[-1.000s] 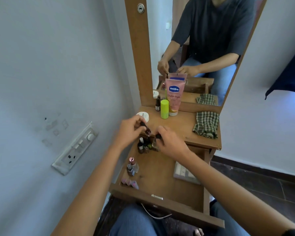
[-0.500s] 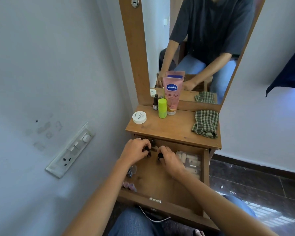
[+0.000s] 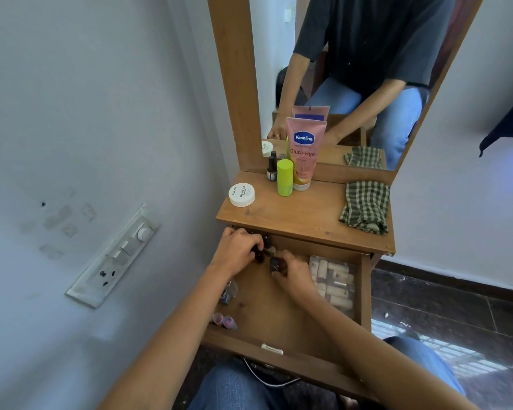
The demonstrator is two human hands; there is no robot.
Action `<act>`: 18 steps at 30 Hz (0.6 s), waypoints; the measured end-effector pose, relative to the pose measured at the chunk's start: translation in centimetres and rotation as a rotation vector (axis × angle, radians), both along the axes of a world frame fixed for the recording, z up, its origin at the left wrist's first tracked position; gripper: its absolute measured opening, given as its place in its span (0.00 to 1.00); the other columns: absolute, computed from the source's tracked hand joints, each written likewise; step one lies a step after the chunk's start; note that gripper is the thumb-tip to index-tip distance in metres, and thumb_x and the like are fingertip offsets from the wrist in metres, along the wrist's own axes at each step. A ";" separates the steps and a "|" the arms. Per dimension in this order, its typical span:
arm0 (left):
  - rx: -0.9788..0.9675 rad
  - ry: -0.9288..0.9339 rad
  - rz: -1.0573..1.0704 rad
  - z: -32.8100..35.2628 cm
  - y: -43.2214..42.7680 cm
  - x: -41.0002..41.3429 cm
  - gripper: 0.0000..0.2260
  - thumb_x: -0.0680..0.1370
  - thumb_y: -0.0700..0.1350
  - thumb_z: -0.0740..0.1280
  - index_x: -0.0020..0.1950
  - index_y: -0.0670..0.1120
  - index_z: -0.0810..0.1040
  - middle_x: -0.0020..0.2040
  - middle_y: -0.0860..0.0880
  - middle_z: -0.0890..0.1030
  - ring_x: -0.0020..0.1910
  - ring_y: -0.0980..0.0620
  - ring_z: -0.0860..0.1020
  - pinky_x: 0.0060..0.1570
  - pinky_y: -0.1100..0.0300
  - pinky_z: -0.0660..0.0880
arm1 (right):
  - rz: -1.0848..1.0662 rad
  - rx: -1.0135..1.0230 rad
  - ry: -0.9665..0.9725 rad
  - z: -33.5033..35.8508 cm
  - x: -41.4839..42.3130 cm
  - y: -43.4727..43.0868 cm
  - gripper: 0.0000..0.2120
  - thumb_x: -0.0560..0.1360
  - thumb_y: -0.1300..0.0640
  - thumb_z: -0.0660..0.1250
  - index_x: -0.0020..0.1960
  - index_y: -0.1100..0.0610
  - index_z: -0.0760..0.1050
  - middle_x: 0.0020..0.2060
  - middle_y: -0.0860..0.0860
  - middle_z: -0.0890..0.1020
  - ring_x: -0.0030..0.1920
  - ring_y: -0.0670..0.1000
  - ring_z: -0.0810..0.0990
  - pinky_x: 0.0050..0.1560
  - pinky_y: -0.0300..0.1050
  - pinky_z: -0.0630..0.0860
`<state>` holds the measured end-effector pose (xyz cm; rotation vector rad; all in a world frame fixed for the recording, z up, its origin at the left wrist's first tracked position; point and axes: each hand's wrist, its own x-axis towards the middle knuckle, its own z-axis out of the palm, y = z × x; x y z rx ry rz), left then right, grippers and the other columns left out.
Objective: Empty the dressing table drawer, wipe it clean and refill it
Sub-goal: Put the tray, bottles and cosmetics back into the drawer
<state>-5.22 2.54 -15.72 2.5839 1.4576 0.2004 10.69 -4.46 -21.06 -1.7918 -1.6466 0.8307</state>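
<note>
Drawer [image 3: 274, 316] stands open; left hand [image 3: 237, 251] and right hand [image 3: 295, 272] each curl fingers around small dark bottles [image 3: 275, 264] far-left. Gripped together, one could slip and spill.

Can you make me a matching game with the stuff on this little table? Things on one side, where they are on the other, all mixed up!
Things
1. pink tube
2. checked cloth
3. round white jar
4. clear box

Places
A. inside the open drawer, right side
B. tabletop, left edge
C. tabletop, back middle, standing up
D. tabletop, right side

Pairs: 1-C, 2-D, 3-B, 4-A
</note>
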 end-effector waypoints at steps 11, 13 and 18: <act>0.032 0.015 0.007 -0.3 0.9 -0.5 0.12 0.70 0.41 0.72 0.50 0.52 0.77 0.49 0.54 0.81 0.53 0.52 0.76 0.56 0.56 0.64 | -0.209 -0.019 0.114 -1.7 -2.0 2.0 0.09 0.72 0.65 0.68 0.51 0.59 0.75 0.43 0.52 0.81 0.48 0.54 0.80 0.50 0.49 0.77; 0.056 0.043 0.006 -0.2 1.1 -0.7 0.13 0.69 0.42 0.73 0.51 0.51 0.77 0.49 0.52 0.81 0.53 0.51 0.76 0.56 0.54 0.66 | -0.228 -0.037 0.115 -1.9 -2.1 2.3 0.09 0.72 0.63 0.69 0.51 0.58 0.76 0.43 0.51 0.81 0.47 0.54 0.80 0.50 0.51 0.78; 0.063 0.060 -0.007 -0.1 1.3 -0.7 0.12 0.69 0.42 0.73 0.51 0.51 0.77 0.48 0.51 0.81 0.52 0.50 0.76 0.56 0.55 0.66 | -0.233 -0.043 0.115 -2.4 -2.1 2.5 0.09 0.71 0.62 0.70 0.51 0.57 0.75 0.44 0.52 0.82 0.47 0.54 0.81 0.50 0.53 0.78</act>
